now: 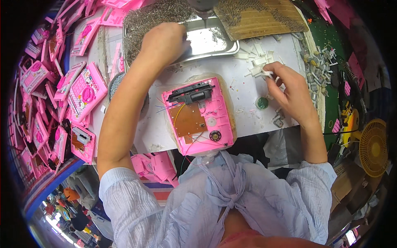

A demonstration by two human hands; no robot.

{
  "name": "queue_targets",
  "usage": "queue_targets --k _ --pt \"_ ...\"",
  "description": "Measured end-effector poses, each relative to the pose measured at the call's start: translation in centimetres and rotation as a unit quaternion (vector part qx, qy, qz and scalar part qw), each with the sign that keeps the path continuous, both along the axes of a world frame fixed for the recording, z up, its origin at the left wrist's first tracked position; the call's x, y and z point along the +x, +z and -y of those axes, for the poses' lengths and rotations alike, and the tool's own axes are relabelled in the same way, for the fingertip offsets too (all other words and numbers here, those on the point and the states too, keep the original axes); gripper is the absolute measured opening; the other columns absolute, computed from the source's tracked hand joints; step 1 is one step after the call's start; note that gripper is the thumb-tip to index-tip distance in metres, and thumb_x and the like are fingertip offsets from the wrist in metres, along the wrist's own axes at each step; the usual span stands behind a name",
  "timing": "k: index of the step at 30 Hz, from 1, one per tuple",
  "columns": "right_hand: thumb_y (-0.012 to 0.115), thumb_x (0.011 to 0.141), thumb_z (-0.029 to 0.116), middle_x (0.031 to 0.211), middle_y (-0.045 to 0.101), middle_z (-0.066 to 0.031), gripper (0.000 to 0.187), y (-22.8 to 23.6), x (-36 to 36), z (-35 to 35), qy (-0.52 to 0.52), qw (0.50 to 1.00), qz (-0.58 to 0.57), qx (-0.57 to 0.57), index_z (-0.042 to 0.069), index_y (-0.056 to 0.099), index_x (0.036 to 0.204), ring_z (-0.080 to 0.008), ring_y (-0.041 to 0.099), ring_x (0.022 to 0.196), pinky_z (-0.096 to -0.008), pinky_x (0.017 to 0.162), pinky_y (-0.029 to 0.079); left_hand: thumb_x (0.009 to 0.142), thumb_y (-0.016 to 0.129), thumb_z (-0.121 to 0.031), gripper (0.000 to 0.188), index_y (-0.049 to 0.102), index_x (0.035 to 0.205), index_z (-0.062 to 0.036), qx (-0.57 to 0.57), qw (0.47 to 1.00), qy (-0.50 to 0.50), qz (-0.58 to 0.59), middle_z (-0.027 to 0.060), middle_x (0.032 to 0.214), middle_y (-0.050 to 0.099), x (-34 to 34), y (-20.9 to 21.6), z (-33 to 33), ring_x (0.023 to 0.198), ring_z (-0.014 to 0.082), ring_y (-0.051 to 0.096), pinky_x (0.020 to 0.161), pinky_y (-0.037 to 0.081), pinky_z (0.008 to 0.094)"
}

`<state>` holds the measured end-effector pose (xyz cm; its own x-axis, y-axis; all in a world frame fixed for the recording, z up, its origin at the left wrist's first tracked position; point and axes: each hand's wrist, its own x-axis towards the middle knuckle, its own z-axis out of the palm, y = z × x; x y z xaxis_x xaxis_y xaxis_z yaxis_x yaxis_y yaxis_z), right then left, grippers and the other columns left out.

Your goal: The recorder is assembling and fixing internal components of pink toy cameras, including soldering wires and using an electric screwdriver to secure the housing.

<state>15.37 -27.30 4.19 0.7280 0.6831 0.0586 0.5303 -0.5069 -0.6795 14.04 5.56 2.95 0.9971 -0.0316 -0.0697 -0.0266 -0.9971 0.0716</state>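
My left hand [164,43] reaches over the metal tray [204,39], beside a heap of small screws [155,15]. Its fingers curl down and inward, and what they hold, if anything, is hidden. On the right, my right hand [288,87] pinches a small white plastic part [267,74] between thumb and fingers, next to a pile of similar white parts [259,60]. Between my arms lies an opened pink toy housing [222,120], inner side up. It carries a brown circuit board [188,120], a black mechanism [191,94], a small round speaker [215,135] and loose wires.
Pink toy housings [87,93] are heaped along the left. A screwdriver tip [204,18] hangs above the tray, beside cardboard [264,18] with screws on it. Small motors [318,68] lie at the right, near a green-topped container [262,103] and a yellow fan [373,142].
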Motion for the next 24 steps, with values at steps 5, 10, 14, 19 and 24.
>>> queue_targets --k 5,10,14,19,24 --pt "0.061 0.094 0.01 0.087 0.067 -0.0153 0.026 0.3 -0.4 -0.3 0.029 0.997 0.076 0.01 0.005 0.062 0.119 -0.0325 0.067 0.073 -0.0398 0.067 0.053 0.082 0.067 -0.02 0.022 0.076 0.093 -0.0024 -0.021 0.996 -0.061 0.058 0.0183 0.098 0.073 1.3 -2.7 1.2 0.091 0.0381 0.071 0.08 0.058 0.0483" --pt "0.066 0.093 0.007 0.088 0.069 -0.0121 0.033 2.5 -1.9 0.7 -0.06 0.995 -0.084 0.012 0.005 0.064 0.126 -0.0306 0.067 0.072 -0.038 0.065 0.053 0.085 0.071 -0.013 0.02 0.073 0.101 -0.0007 -0.298 0.951 0.027 0.078 0.0117 0.094 0.071 -2.4 0.8 0.9 0.082 0.0238 0.07 0.073 0.057 0.0379" --pt "0.071 0.091 0.007 0.09 0.072 -0.0121 0.026 1.5 -5.4 0.0 0.096 0.98 -0.098 0.142 0.007 0.07 0.116 -0.0289 0.069 0.069 -0.036 0.063 0.054 0.095 0.068 -0.007 0.023 0.07 0.117 0.0012 -0.621 0.775 0.113 -0.028 0.0039 0.096 0.07 -12.2 3.7 4.8 0.082 0.0087 0.066 0.073 0.054 0.0241" --pt "0.074 0.09 0.01 0.09 0.072 -0.0128 0.019 1.1 -9.0 -2.8 0.128 0.961 -0.189 0.158 0.008 0.068 0.108 -0.0322 0.071 0.074 -0.0381 0.064 0.055 0.099 0.063 0.001 0.018 0.06 0.116 0.0043 -0.857 0.476 0.195 -0.037 0.0151 0.103 0.073 -19.8 1.1 10.0 0.089 0.0194 0.073 0.079 0.063 0.0318" --pt "0.076 0.088 0.007 0.083 0.071 -0.0097 0.018 0.3 -9.5 -3.3 0.159 0.966 -0.12 0.165 0.005 0.066 0.103 -0.0233 0.07 0.066 -0.0321 0.058 0.053 0.099 0.063 0.001 0.012 0.057 0.109 0.0021 -0.904 0.355 0.237 -0.02 0.0166 0.103 0.072 -22.0 -0.5 11.1 0.09 0.0215 0.074 0.079 0.064 0.033"
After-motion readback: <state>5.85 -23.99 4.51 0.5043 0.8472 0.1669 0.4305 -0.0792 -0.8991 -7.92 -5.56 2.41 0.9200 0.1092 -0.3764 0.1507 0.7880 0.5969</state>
